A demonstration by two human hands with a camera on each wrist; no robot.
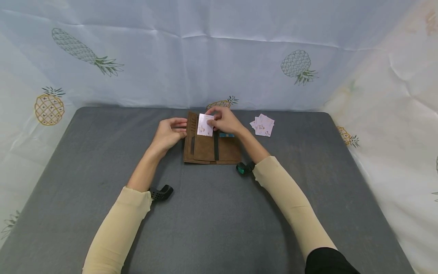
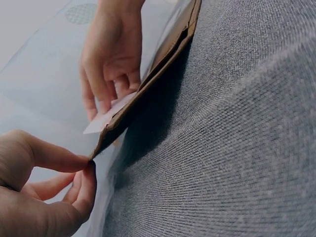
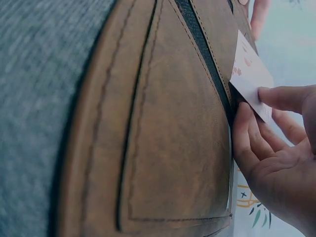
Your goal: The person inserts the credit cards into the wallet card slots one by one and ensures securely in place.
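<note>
A brown leather wallet [image 1: 205, 149] lies spread out on the grey table, with stitched edges and slots down its left side. My left hand [image 1: 170, 133] pinches the wallet's left edge between thumb and fingers, as the left wrist view shows. Over the upper part of the wallet, my right hand [image 1: 224, 121] holds a white-pink printed card [image 1: 204, 125] between thumb and fingers. In the right wrist view the card [image 3: 251, 74] tilts against the wallet's inner panel; whether its far edge is inside a pocket I cannot tell. A blue card [image 1: 226, 135] shows at the right pocket.
Several pink printed cards [image 1: 264, 125] lie in a loose pile right of the wallet. The grey cloth-covered table [image 1: 212, 220] reaches back to a white pineapple-print curtain [image 1: 236, 68]. Black wrist devices [image 1: 161, 193] sit at both cuffs.
</note>
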